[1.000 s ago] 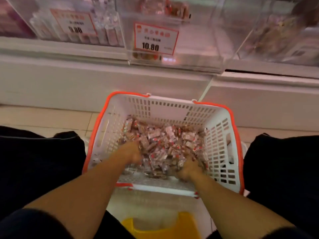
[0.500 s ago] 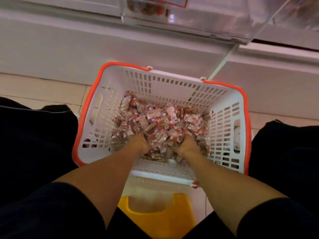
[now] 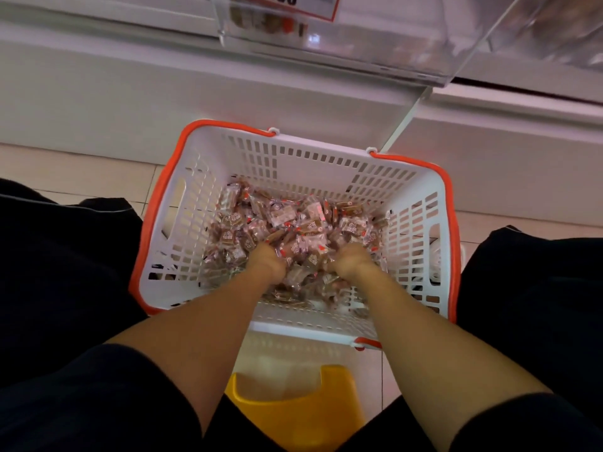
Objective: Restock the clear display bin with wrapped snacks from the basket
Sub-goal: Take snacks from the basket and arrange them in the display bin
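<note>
The clear bin (image 3: 359,37) hangs straight ahead and above my white slatted basket (image 3: 293,158), so the coming lift runs up and forward, with both arms about equally near it. The snacks (image 3: 293,230), small crinkly packets in glossy red-and-brown wrap, lie in a loose heap in the basket. My left hand (image 3: 266,259) and right hand (image 3: 352,261) are sunk in its near edge, fingers buried, so I cannot tell their grip.

retail shop aisle, clear display bin (image 3: 375,44) on a white shelf unit (image 3: 163,93), red-bordered price tag (image 3: 293,4) on the bin front, white shopping basket (image 3: 408,243) with orange rim on a tiled floor (image 3: 75,171), bulk wrapped snacks (image 3: 293,223) inside
</note>
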{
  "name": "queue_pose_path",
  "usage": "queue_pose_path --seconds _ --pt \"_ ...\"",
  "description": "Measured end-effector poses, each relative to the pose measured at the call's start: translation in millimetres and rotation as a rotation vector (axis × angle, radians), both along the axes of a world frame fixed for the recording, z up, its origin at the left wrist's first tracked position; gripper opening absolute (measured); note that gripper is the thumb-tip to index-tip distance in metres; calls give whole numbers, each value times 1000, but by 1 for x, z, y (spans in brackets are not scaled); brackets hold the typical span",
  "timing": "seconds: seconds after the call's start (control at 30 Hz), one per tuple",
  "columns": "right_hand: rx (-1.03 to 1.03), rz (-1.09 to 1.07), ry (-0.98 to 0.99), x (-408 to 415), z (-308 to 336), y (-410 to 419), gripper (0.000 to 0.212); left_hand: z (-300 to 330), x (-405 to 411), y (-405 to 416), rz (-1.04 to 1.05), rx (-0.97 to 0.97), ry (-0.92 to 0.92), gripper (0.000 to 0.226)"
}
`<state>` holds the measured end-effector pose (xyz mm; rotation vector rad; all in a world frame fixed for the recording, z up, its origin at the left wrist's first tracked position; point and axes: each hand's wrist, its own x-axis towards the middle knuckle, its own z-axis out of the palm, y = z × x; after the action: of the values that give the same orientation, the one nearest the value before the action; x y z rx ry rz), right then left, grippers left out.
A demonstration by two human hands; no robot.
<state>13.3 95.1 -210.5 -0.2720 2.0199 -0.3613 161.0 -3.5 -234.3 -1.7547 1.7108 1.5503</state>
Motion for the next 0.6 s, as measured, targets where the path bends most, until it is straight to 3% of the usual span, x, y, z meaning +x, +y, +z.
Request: queue_pose_path --seconds 0.2,0.37,0.6 --pt "-252 -279 -236 -9 41 -21 42 23 9 -10 188 185 133 7" --pt "-293 -235 -372 -12 52 -19 27 36 26 -15 340 189 266 4" --pt "-309 -221 -438 -6 56 -14 29 49 30 -17 388 286 334 13"
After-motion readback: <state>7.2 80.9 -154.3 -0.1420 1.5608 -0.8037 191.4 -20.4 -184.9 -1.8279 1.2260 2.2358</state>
